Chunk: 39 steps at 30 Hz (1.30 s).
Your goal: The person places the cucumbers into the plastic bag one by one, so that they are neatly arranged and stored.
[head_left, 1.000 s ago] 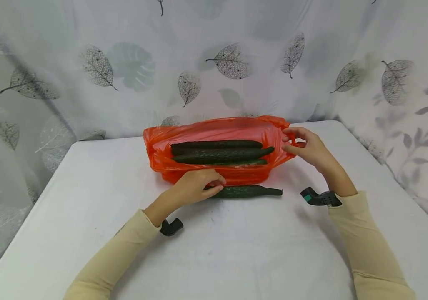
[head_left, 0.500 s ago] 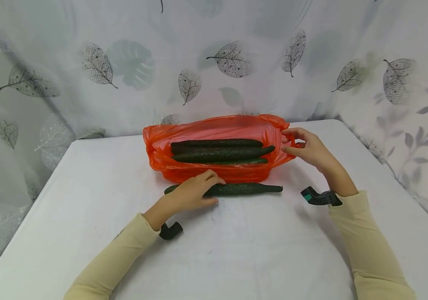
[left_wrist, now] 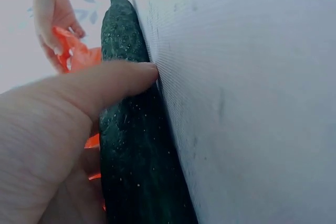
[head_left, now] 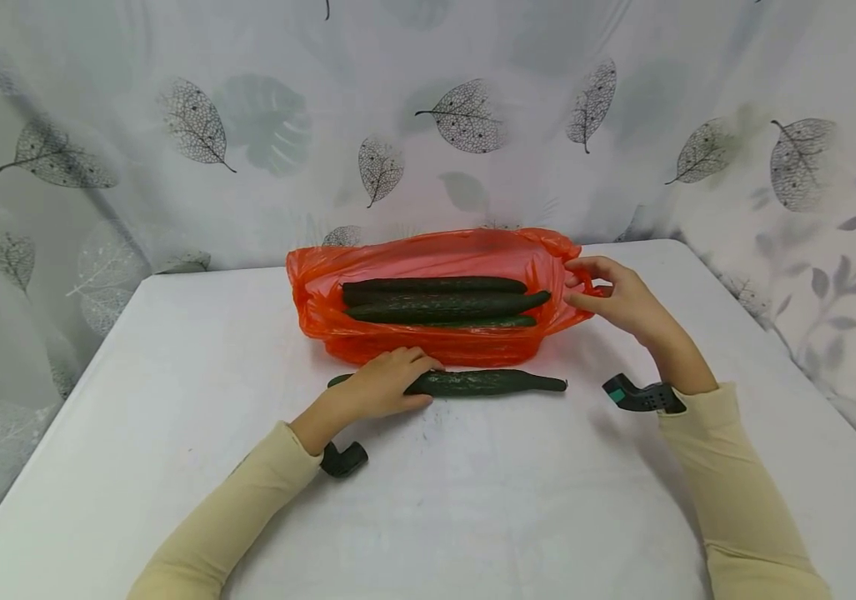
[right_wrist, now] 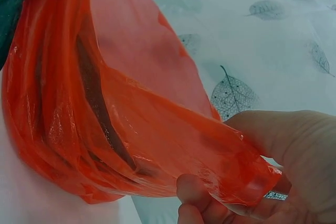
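A dark green cucumber lies on the white table along the front of an orange-red plastic bag. My left hand grips it left of its middle. In the left wrist view the thumb crosses the cucumber, with the fingers on its other side, partly hidden. My right hand pinches the bag's right end by its handle. In the right wrist view the bag's film stretches towards that hand. Inside the open bag several cucumbers lie side by side.
A white cloth covers the table. Behind it hangs a pale curtain printed with leaves, close to the back of the bag. Black wrist devices, such as the right one, sit below both hands.
My left hand has shifted slightly over the cucumber, its thumb and fingers spreading to straddle it. The cucumber's left end has come into view. The right hand and the bag stay in place.
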{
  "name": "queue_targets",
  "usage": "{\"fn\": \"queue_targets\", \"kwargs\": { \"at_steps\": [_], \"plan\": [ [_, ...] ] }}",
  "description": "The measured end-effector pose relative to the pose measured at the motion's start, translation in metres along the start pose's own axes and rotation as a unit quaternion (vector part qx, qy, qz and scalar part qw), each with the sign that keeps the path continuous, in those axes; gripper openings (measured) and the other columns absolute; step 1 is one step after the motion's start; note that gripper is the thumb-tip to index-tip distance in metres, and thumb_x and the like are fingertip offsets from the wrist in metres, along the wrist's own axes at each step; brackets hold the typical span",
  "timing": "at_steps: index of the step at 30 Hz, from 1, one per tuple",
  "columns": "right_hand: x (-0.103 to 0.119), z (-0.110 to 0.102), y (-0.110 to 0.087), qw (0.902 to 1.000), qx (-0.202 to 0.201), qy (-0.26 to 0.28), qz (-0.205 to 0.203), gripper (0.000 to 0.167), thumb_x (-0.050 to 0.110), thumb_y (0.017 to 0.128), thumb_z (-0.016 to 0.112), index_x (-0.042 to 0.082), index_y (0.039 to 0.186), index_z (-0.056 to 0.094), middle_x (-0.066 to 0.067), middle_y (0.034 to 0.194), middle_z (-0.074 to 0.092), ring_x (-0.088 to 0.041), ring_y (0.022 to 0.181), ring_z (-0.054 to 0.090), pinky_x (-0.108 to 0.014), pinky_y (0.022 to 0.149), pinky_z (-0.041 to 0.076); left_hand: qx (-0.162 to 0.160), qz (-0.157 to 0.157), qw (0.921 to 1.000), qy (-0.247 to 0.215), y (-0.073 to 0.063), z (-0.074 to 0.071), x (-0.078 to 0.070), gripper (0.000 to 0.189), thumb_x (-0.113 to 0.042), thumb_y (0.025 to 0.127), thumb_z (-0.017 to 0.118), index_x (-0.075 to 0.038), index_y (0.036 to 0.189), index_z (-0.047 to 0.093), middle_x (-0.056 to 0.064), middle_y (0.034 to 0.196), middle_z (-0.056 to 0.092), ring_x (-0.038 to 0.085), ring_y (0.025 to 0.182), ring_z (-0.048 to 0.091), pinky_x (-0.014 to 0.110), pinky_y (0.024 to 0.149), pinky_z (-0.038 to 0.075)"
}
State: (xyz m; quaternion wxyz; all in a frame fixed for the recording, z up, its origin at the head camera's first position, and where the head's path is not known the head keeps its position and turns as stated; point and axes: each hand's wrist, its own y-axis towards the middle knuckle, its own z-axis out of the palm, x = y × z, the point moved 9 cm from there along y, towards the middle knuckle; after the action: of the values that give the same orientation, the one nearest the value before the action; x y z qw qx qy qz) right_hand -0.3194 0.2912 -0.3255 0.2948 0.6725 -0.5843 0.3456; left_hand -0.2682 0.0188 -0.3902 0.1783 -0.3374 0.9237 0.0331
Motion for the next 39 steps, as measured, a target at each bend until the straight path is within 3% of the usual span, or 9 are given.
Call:
{"fn": "queue_targets", "kwargs": {
  "at_steps": [10, 21, 28, 39],
  "plan": [
    [0.006, -0.001, -0.003, 0.9999, -0.001, 0.001, -0.015, 0.053, 0.021, 0.097, 0.062, 0.001, 0.142, 0.042, -0.02, 0.128, 0.05, -0.028, 0.108, 0.048, -0.014, 0.074, 0.048, -0.011, 0.019, 0.9995, -0.021, -0.002, -0.003, -0.004, 0.048, -0.032, 0.093, 0.067, -0.012, 0.133, 0.051, 0.007, 0.121, 0.054, 0.021, 0.108, 0.056, 0.042, 0.096, 0.047],
    [0.003, 0.0, -0.003, 0.9998, 0.001, -0.003, -0.019, 0.054, 0.024, 0.097, 0.062, -0.001, 0.141, 0.043, -0.021, 0.127, 0.051, -0.03, 0.108, 0.048, -0.014, 0.074, 0.048, -0.032, 0.06, 0.9965, -0.049, -0.005, -0.005, -0.014, 0.045, -0.035, 0.095, 0.064, -0.017, 0.134, 0.05, 0.0, 0.117, 0.051, 0.012, 0.085, 0.058, 0.028, 0.074, 0.05],
    [0.004, 0.001, -0.003, 0.9999, 0.005, -0.003, -0.016, 0.054, 0.021, 0.097, 0.062, 0.0, 0.142, 0.042, -0.021, 0.128, 0.051, -0.03, 0.108, 0.048, -0.014, 0.074, 0.048, -0.074, 0.095, 0.9925, -0.022, -0.005, -0.014, -0.023, 0.042, -0.033, 0.089, 0.073, -0.019, 0.126, 0.058, -0.003, 0.114, 0.054, 0.009, 0.07, 0.053, 0.02, 0.062, 0.045],
    [0.005, 0.001, -0.003, 0.9998, 0.01, -0.01, -0.015, 0.053, 0.019, 0.097, 0.062, 0.0, 0.142, 0.042, -0.021, 0.127, 0.051, -0.029, 0.105, 0.05, -0.015, 0.072, 0.049, -0.131, 0.134, 0.9821, -0.024, -0.008, -0.029, -0.033, 0.042, -0.033, 0.084, 0.078, -0.019, 0.122, 0.065, -0.003, 0.109, 0.058, 0.007, 0.078, 0.057, 0.018, 0.068, 0.049]
  ]
}}
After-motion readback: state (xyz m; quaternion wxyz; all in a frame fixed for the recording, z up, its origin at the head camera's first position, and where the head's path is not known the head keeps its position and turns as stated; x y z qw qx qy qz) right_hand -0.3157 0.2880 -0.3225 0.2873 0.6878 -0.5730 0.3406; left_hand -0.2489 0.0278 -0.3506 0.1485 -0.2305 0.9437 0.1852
